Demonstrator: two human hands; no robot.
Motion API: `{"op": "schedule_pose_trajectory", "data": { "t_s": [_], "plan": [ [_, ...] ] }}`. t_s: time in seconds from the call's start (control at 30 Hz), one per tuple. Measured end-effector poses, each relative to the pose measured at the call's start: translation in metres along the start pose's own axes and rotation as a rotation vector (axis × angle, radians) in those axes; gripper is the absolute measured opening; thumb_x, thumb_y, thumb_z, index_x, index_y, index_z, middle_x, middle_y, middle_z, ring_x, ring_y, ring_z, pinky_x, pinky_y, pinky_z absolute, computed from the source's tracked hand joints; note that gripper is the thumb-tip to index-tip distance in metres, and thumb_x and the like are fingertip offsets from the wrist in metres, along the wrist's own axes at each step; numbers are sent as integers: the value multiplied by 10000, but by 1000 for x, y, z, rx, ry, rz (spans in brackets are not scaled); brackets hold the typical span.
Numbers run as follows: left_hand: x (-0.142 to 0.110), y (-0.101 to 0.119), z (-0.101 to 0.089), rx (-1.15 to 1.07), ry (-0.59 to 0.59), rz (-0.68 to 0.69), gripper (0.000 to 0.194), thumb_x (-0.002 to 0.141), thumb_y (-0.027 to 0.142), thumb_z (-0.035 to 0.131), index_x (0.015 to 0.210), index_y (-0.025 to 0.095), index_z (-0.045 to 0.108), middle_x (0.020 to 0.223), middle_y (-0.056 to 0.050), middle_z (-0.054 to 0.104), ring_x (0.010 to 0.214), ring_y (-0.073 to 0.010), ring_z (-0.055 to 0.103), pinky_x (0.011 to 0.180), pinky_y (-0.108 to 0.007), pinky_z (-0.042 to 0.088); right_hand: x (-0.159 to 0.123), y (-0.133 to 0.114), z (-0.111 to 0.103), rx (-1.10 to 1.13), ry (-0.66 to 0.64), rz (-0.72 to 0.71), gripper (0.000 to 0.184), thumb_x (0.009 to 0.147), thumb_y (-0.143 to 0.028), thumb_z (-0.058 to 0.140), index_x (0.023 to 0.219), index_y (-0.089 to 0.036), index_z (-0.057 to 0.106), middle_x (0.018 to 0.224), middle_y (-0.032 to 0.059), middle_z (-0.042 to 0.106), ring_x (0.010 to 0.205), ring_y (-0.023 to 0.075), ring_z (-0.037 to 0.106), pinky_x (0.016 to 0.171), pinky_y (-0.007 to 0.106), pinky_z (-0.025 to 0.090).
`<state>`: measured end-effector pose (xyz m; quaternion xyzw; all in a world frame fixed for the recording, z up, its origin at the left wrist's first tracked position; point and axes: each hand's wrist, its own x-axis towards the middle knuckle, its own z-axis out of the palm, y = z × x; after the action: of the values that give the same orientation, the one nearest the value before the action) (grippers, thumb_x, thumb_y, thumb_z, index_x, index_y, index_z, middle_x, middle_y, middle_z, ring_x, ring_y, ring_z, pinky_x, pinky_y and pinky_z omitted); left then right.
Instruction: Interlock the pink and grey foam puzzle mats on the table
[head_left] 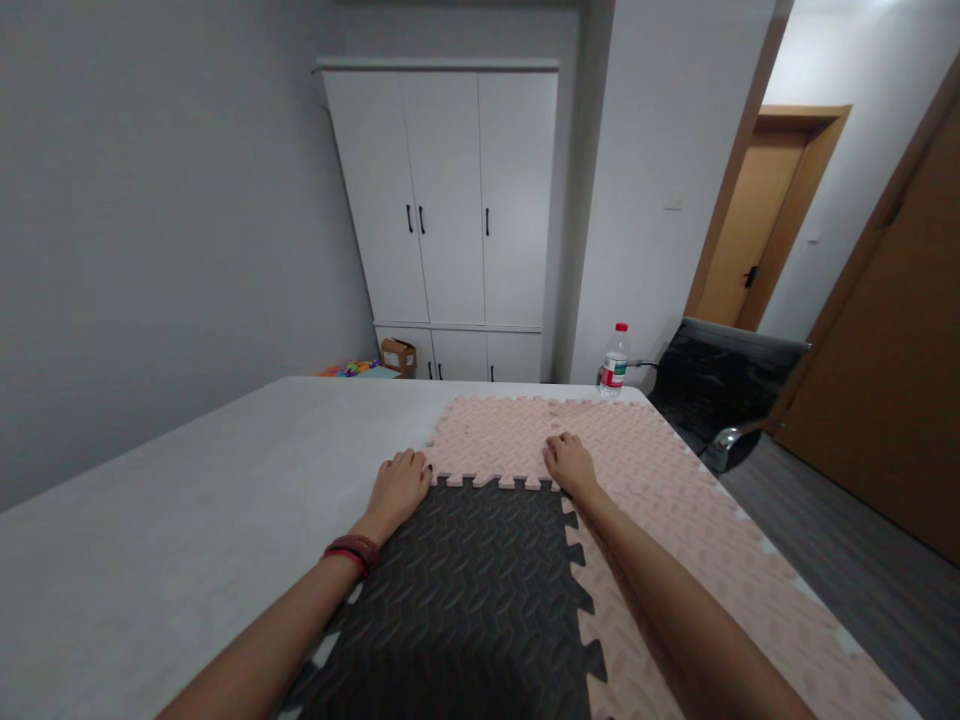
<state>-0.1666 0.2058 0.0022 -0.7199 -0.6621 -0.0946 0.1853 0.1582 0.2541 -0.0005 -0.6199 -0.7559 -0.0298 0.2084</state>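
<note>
A black foam puzzle mat (480,600) with a raised tread pattern lies in front of me, its toothed edges beside pink foam mats (495,430). My left hand (403,485) rests palm down at the black mat's far left corner, fingers slightly bent and thumb near the pink mat's edge. My right hand (570,464) lies flat on the pink mats close to the black mat's far right corner, its fingers stretched forward. Along the far edge, the pink teeth overlap or meet the black mat; whether they are locked I cannot tell. On the right side, dark teeth show against the pink.
The mats lie on a white table (225,480). A plastic bottle (615,362) with a red cap stands at its far right corner. Beyond are a black chair (724,385), a white cabinet (450,200) and a cardboard box (398,356). A wall (150,220) rises at left.
</note>
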Motion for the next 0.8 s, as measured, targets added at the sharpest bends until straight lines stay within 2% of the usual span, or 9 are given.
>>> {"op": "schedule_pose_trajectory", "data": {
  "t_s": [0.3, 0.57, 0.7, 0.8],
  "plan": [
    [1, -3, 2, 21, -3, 7, 267, 892, 380, 460, 996, 153, 555, 997, -52, 571, 959, -192, 531, 864, -396, 411, -2, 1, -2, -22, 0, -35, 352, 898, -398, 389, 1124, -197, 567, 1075, 103, 549, 1049, 218, 454, 873, 301, 360],
    [1, -1, 6, 41, -26, 3, 304, 882, 406, 479, 1026, 151, 560, 1049, -63, 573, 1005, -209, 527, 901, -434, 398, -2, -7, -6, -85, -63, -56, 340, 894, -361, 383, 1117, -178, 562, 1114, 142, 537, 1072, 265, 446, 833, 379, 384],
    [-1, 3, 2, 40, -20, -4, 317, 878, 416, 484, 1044, 156, 559, 1072, -63, 573, 1043, -218, 517, 939, -459, 374, 7, -30, -14, -102, -116, -77, 309, 876, -224, 364, 1021, -105, 609, 1076, 218, 560, 1053, 311, 476, 871, 500, 345],
    [-3, 4, 1, 37, -14, -22, 323, 881, 415, 476, 1059, 157, 556, 1076, -65, 574, 1047, -222, 516, 951, -471, 359, 14, -67, -14, -59, -135, -134, 339, 870, -215, 364, 1096, -94, 585, 1201, 244, 522, 1127, 322, 445, 946, 551, 272]
  ]
}}
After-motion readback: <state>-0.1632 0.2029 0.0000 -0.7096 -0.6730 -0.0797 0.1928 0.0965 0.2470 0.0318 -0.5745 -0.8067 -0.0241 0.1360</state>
